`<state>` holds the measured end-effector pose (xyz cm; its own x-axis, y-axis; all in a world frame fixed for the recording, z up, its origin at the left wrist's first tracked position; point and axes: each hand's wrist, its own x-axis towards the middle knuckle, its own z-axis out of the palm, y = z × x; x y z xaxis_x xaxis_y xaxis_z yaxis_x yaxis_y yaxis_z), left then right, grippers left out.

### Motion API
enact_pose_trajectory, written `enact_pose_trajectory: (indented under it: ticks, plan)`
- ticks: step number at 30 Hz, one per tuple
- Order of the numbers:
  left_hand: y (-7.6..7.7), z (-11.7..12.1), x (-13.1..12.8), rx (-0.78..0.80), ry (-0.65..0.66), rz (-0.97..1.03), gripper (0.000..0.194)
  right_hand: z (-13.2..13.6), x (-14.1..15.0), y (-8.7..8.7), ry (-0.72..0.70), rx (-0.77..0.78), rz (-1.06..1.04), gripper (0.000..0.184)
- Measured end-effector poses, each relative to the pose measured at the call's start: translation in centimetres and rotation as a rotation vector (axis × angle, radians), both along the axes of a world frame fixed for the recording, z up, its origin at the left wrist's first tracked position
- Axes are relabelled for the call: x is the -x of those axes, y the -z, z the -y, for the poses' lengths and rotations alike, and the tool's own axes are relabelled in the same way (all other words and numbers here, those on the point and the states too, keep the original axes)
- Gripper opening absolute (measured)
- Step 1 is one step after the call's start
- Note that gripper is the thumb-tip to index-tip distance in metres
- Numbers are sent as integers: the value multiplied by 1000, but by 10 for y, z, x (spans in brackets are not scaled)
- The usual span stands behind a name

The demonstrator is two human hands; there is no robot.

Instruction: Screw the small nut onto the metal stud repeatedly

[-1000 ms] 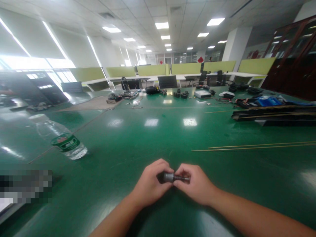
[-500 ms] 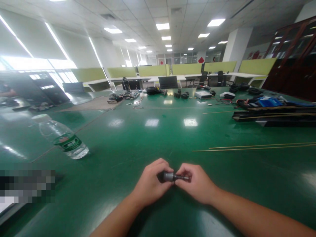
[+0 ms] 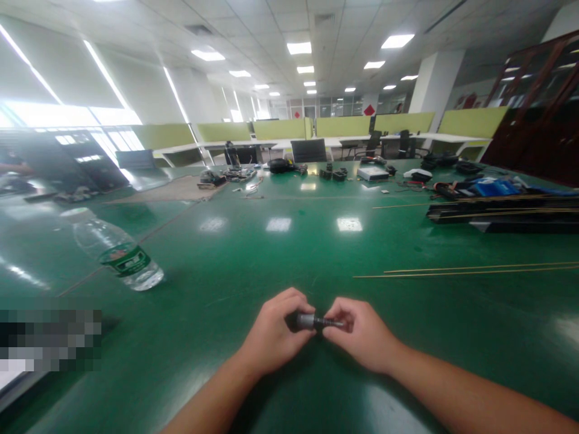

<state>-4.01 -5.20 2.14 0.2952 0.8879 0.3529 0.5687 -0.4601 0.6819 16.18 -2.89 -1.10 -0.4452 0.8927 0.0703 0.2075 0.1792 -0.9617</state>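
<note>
A small grey-and-black cylindrical part (image 3: 306, 321) with a thinner stepped shaft lies roughly level between my two hands, low in the middle of the view. My left hand (image 3: 275, 331) is closed around its thick dark end, thumb and fingers on either side of the grey barrel. At the other end, my right hand (image 3: 362, 331) pinches the thin shaft between thumb and fingertips. The fingers hide both tips, so its exact kind is unclear. Below both hands is the green tabletop (image 3: 271, 259).
A clear water bottle (image 3: 131, 262) with a green label stands at left. Two thin brass-coloured rods (image 3: 434, 271) lie at right, below black channel pieces (image 3: 497, 214) and a blue item (image 3: 493, 187). A partly pixelated object (image 3: 27, 361) sits lower left. Assorted parts line the far edge.
My left hand has shifted slightly left and up, and the gap between my hands is a little wider. Both hands keep hold of the part.
</note>
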Motion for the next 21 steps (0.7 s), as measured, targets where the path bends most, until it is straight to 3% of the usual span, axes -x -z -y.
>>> enact_pose_trajectory:
  ticks: [21]
  plan:
    - [-6, -5, 11, -54, -40, -39, 19, -3, -2, -1, 60, 11, -10, 8]
